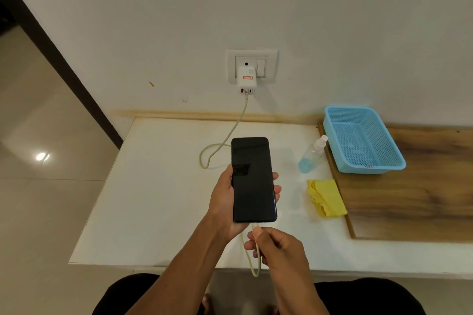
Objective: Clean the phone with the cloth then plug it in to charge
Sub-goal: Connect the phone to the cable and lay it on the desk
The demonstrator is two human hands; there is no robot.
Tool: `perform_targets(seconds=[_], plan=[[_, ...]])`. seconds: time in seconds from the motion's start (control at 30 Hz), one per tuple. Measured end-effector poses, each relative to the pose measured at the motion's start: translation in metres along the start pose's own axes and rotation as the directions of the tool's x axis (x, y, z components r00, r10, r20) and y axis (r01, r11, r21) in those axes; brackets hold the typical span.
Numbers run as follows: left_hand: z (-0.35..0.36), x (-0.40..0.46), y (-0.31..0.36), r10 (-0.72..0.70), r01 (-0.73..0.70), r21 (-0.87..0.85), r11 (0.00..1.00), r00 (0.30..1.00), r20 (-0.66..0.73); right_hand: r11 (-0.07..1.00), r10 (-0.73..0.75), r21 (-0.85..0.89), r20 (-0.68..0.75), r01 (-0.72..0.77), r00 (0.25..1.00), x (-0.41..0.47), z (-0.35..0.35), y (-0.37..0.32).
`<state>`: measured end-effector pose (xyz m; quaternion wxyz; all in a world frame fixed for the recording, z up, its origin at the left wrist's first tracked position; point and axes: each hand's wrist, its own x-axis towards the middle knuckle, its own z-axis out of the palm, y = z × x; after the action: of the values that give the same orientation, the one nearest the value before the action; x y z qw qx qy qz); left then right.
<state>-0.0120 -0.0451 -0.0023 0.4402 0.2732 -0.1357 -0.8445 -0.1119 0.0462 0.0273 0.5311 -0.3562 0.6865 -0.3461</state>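
You held the phone (253, 179) screen-up above the table (153, 186), your left hand (225, 199) wrapped round its edges. Just below the phone, your right hand (276, 248) pinched the cable (230, 133) at its plug end. The cloth (326, 198) lay right of the phone.

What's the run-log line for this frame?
stage: plugging in | left hand: holds phone | right hand: pinches cable at phone's bottom edge | cloth: on table | screen: dark

Place: looked like a home room.
Evidence: white wall socket (252, 66) with charger (246, 79); white table (153, 186); tiled floor (38, 110); blue basket (363, 139).
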Motion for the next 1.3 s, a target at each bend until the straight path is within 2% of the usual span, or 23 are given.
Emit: perform_targets(seconds=[0.3, 0.43, 0.53, 0.7, 0.83, 0.9, 0.97, 1.0, 1.07, 1.1, 1.17, 1.23, 1.3], plan=[[0.001, -0.005, 0.003, -0.017, 0.017, 0.002, 1.0, 1.0, 0.003, 0.997, 0.045, -0.06, 0.096, -0.039, 0.994, -0.002, -0.009, 0.004], [0.002, -0.009, 0.006, -0.022, 0.021, 0.004, 1.0, 0.999, 0.028, 0.995, 0.103, -0.007, 0.01, -0.103, 0.995, 0.001, -0.016, 0.007], [0.0, -0.014, 0.005, -0.044, 0.044, 0.007, 0.999, 0.998, 0.038, 0.994, 0.1, 0.056, -0.098, -0.095, 0.99, 0.01, -0.026, 0.006], [-0.007, -0.022, -0.003, -0.077, 0.078, -0.012, 0.997, 0.997, 0.011, 0.996, -0.065, 0.049, -0.216, 0.078, 0.974, 0.034, -0.035, -0.015], [-0.007, -0.028, -0.001, -0.087, 0.087, -0.028, 0.996, 0.996, 0.015, 0.951, -0.307, -0.123, -0.244, 0.284, 0.92, 0.066, -0.034, -0.048], [-0.007, -0.03, 0.001, -0.081, 0.082, -0.039, 0.996, 0.996, 0.02, 0.87, -0.454, -0.325, -0.232, 0.371, 0.86, 0.088, -0.03, -0.065], [-0.007, -0.03, 0.002, -0.071, 0.072, -0.041, 0.997, 0.997, 0.03, 0.735, -0.59, -0.528, -0.189, 0.426, 0.785, 0.115, -0.026, -0.082], [-0.007, -0.03, 0.003, -0.067, 0.068, -0.038, 0.997, 0.997, 0.034, 0.645, -0.65, -0.622, -0.141, 0.444, 0.746, 0.129, -0.024, -0.09], [-0.007, -0.03, 0.003, -0.058, 0.06, -0.032, 0.998, 0.997, 0.04, 0.398, -0.736, -0.803, 0.01, 0.444, 0.677, 0.157, -0.019, -0.104], [-0.007, -0.03, 0.003, -0.053, 0.055, -0.034, 0.998, 0.997, 0.047, 0.273, -0.75, -0.86, 0.09, 0.431, 0.655, 0.17, -0.017, -0.11], [-0.008, -0.028, 0.003, -0.046, 0.048, -0.037, 0.998, 0.997, 0.063, 0.09, -0.735, -0.915, 0.205, 0.393, 0.647, 0.191, -0.013, -0.123], [-0.009, -0.026, 0.002, -0.042, 0.045, -0.031, 0.999, 0.996, 0.075, -0.027, -0.709, -0.933, 0.272, 0.36, 0.651, 0.205, -0.01, -0.136], [-0.008, -0.024, 0.002, -0.047, 0.051, -0.036, 0.998, 0.995, 0.09, -0.093, -0.69, -0.936, 0.307, 0.34, 0.656, 0.216, -0.007, -0.147]])
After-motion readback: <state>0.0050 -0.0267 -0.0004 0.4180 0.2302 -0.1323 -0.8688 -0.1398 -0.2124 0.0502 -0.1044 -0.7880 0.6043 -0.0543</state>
